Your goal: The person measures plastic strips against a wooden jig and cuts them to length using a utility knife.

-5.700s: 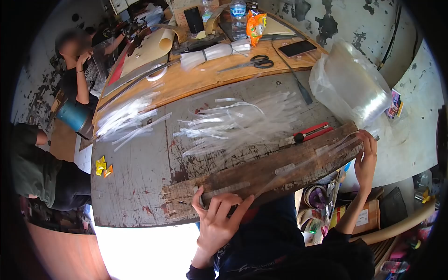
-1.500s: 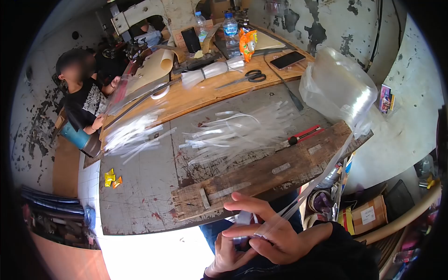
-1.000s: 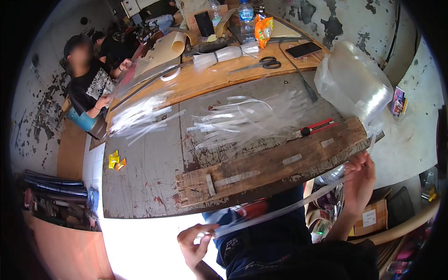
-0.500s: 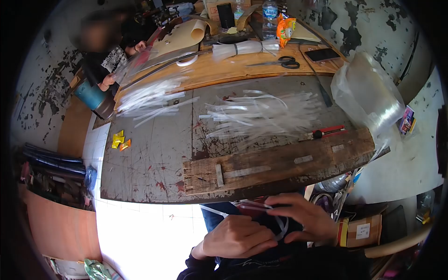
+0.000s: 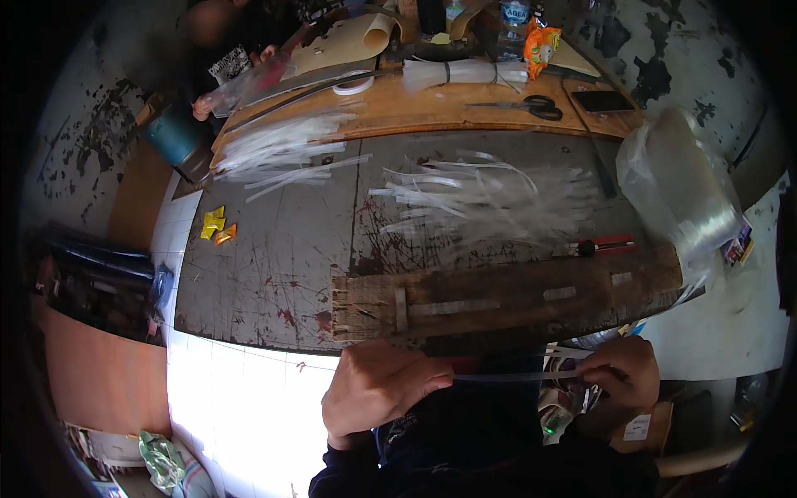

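Both hands are low in front of my body, just off the near edge of the table. My left hand (image 5: pixel 378 386) is closed on one end of a narrow translucent plastic strip (image 5: pixel 515 378). My right hand (image 5: pixel 627 369) pinches the strip farther right, so it runs nearly straight between them. Something red shows beside my left fingertips; I cannot make out what it is. Beyond the hands lies a worn wooden board (image 5: pixel 523 295) with pale patches. Behind that board, a loose pile of similar strips (image 5: pixel 498 195) covers part of the table.
More strips (image 5: pixel 282 145) lie at the left, near yellow wrapped sweets (image 5: pixel 213 222). A red-handled tool (image 5: pixel 606 246) is behind the board. Scissors (image 5: pixel 531 106), a tied strip bundle (image 5: pixel 465 75) and a phone (image 5: pixel 602 101) lie farther back. A bagged plastic roll (image 5: pixel 681 178) stands right. Another person sits far left.
My hands have moved apart, the right one going rightward, and the strip that was looped between them is now stretched out straight. The camera view has shifted slightly.
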A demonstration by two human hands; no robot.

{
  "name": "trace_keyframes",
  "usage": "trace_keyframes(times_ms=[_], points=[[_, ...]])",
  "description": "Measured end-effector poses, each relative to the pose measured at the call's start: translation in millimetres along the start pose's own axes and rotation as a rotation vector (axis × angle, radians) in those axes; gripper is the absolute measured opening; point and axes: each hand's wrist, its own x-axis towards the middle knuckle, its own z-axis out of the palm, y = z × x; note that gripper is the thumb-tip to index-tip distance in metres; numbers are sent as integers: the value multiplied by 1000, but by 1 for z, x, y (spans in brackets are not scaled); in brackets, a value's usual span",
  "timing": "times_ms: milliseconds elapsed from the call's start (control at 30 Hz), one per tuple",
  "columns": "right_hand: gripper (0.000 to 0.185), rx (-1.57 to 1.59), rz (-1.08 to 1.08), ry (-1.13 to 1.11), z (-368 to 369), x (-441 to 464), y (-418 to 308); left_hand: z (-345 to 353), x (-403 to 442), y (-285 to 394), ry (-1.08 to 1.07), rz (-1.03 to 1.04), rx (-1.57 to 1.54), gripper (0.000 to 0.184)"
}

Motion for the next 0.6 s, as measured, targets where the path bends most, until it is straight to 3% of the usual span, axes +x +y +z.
trace_keyframes(times_ms=[133, 267, 333, 433, 600], points=[[15, -84, 136, 21, -17, -9, -3, -4, 9, -4, 54, 17, 53, 11], [26, -110, 103, -1, -2, 1, 3, 12, 18, 1, 25, -23, -29, 12], [40, -94, 48, -81, 17, 19, -7, 24, 22, 4, -75, 112, -68, 13], [46, 4, 11, -209, 40, 34, -20, 33, 28, 11, -125, 94, -126, 13], [39, -32, -44, -51, 49, 34, -13, 31, 25, 8, -116, 42, -143, 13]])
